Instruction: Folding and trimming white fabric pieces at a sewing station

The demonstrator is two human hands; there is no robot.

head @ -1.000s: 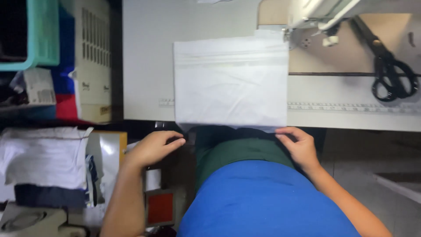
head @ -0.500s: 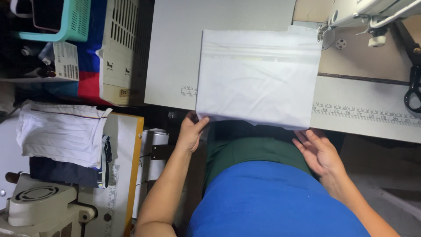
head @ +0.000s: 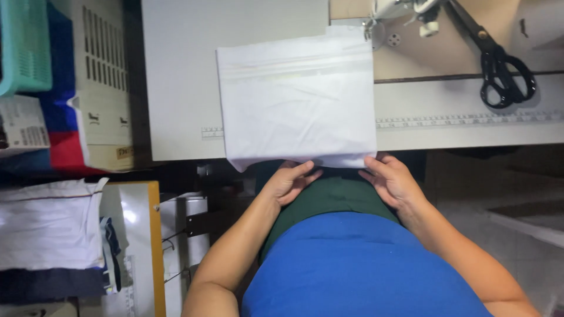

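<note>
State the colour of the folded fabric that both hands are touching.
White; the folded fabric shows best in the head view.

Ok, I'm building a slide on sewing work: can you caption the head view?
Both hands, left hand and right hand, at the near edge of a folded white cloth on a sewing table, black scissors nearby.

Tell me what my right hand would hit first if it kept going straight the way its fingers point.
Probably the folded white cloth: the right hand already touches its near edge on the table.

Sewing workshop: sewing machine [head: 405, 12] at far right of the white worktable [head: 176, 88], black shears [head: 499, 64] beside it, ruler strip [head: 470, 119] along table edge, folded cloth stacks [head: 47, 229] near left.
</note>
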